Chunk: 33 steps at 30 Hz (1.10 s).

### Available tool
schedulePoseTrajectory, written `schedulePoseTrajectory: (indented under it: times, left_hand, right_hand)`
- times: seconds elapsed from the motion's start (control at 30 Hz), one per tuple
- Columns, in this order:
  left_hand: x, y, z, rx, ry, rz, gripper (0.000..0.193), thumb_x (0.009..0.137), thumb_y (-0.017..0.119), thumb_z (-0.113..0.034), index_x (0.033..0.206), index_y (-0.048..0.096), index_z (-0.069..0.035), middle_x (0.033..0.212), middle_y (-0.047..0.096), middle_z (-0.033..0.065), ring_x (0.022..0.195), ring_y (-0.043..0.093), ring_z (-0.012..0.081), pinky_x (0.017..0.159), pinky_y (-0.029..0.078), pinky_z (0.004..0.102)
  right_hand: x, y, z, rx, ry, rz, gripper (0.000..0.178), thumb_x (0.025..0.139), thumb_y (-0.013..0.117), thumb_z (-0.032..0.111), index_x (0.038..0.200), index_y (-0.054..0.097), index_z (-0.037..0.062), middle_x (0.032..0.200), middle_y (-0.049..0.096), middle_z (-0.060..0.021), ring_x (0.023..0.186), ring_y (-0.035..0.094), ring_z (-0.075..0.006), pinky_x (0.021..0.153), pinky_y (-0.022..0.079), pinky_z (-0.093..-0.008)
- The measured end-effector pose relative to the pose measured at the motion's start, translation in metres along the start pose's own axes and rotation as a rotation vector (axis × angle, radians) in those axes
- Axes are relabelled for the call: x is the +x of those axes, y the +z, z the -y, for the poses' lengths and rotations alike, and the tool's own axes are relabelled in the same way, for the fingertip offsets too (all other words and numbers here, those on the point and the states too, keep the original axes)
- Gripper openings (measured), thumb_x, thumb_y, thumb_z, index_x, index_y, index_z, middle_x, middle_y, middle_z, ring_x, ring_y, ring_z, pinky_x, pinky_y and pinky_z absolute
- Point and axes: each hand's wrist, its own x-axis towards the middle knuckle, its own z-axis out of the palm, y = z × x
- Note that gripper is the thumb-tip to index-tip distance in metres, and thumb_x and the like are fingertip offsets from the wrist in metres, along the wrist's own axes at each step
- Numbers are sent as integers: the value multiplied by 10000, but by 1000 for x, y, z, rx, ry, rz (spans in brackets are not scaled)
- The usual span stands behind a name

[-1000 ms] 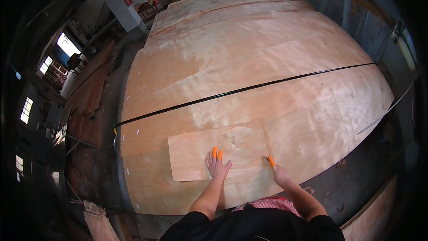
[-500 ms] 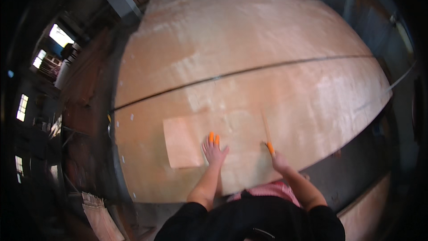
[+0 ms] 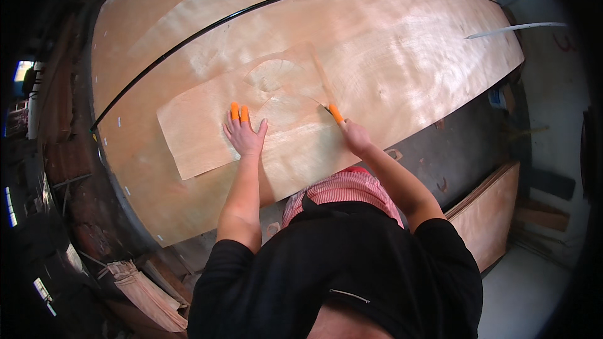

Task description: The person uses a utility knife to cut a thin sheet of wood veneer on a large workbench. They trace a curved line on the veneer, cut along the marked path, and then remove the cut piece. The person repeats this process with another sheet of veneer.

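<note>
A thin, pale wood veneer sheet [image 3: 195, 132] lies on a broad veneer-covered surface. My left hand [image 3: 245, 135] rests flat on the sheet, fingers spread, with orange covers on two fingertips. Beyond it, a curved-edged opening or patch [image 3: 274, 75] shows lighter grain. My right hand [image 3: 355, 135] is closed at the sheet's right side, with an orange cover on one finger. A small dark-tipped tool [image 3: 326, 110] pokes out beside that finger; the grip hides the rest. From there a narrow veneer strip [image 3: 323, 75] runs away from me.
A long black strip [image 3: 251, 7] crosses the broad wood surface [image 3: 402, 44] behind my hands. A pale rod [image 3: 515, 27] juts over its right edge. Flat boards [image 3: 487, 213] lean at the lower right. Ragged veneer offcuts [image 3: 147, 295] lie at the lower left.
The view has shifted and sharpened, so both hands and the sheet appear higher and farther left. My left hand stays flat on the wood; my right stays closed.
</note>
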Motion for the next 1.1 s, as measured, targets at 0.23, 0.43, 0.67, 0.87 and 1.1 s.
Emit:
schedulePoseTrajectory:
  times: [0.23,0.43,0.67,0.87,1.1]
  left_hand:
    - [2,-6,-4,-21,-6,13,624,649,612,-449,1155,458,-119,1272,345,101,1213,263,274,981,168,487]
    - [5,-4,-1,-52,-24,11,631,640,625,-443,1153,457,-117,1286,338,79,1210,269,265,981,169,489]
    - [7,-7,1,-70,-38,9,640,630,638,-425,1157,440,-119,1297,326,64,1207,270,263,978,178,484]
    - [8,-7,2,-83,-56,23,635,628,649,-398,1157,430,-124,1311,306,55,1207,269,264,977,182,488]
    - [4,-8,5,-97,-79,32,660,633,639,-417,1178,417,-118,1319,294,59,1222,250,246,985,169,479]
  right_hand:
    - [5,-11,-15,227,127,-156,166,776,457,121,881,527,14,659,576,-179,600,559,-331,549,437,-401]
    - [44,-39,-2,593,131,-355,256,786,494,155,1018,553,66,610,573,-94,507,522,-143,488,398,-276]
    - [94,-30,8,739,92,-398,430,729,591,208,1089,441,26,780,605,-81,761,574,-182,694,432,-294]
    - [104,-44,17,562,82,-246,347,698,628,229,932,511,0,694,574,-55,653,555,-172,606,433,-289]
    - [67,-81,67,605,-62,-342,273,724,598,174,921,523,1,634,517,-26,563,486,-107,538,404,-248]
